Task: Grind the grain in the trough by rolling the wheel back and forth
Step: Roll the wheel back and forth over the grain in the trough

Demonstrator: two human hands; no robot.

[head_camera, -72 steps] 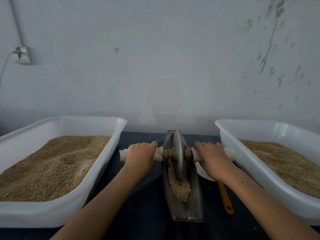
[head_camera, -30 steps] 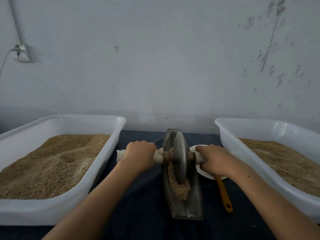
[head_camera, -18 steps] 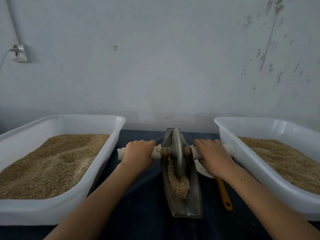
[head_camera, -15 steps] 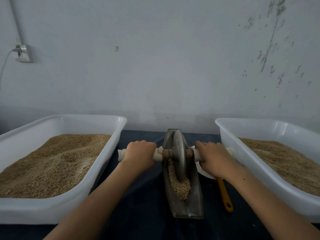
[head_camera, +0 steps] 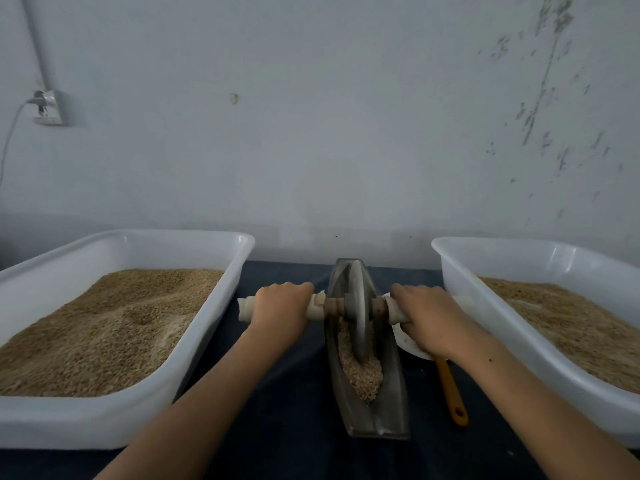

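Note:
A narrow boat-shaped metal trough [head_camera: 391,403] lies lengthwise on the dark cloth in the middle, with crushed grain [head_camera: 363,379] in its near half. A grey metal wheel [head_camera: 358,313] stands upright in the trough, near its far half. A wooden axle with pale wrapped handles [head_camera: 246,308] runs through the wheel. My left hand [head_camera: 280,311] grips the left handle and my right hand [head_camera: 427,318] grips the right one, each with fingers curled over the top.
Two large white tubs of grain flank the trough, one at the left [head_camera: 214,306] and one at the right [head_camera: 464,306]. A white scoop with an orange handle [head_camera: 450,389] lies between the trough and the right tub. A wall stands just behind.
The wheel has been rolling short strokes along the trough, away and back; since half a second ago it sits at about the same far position, both hands still on the handles.

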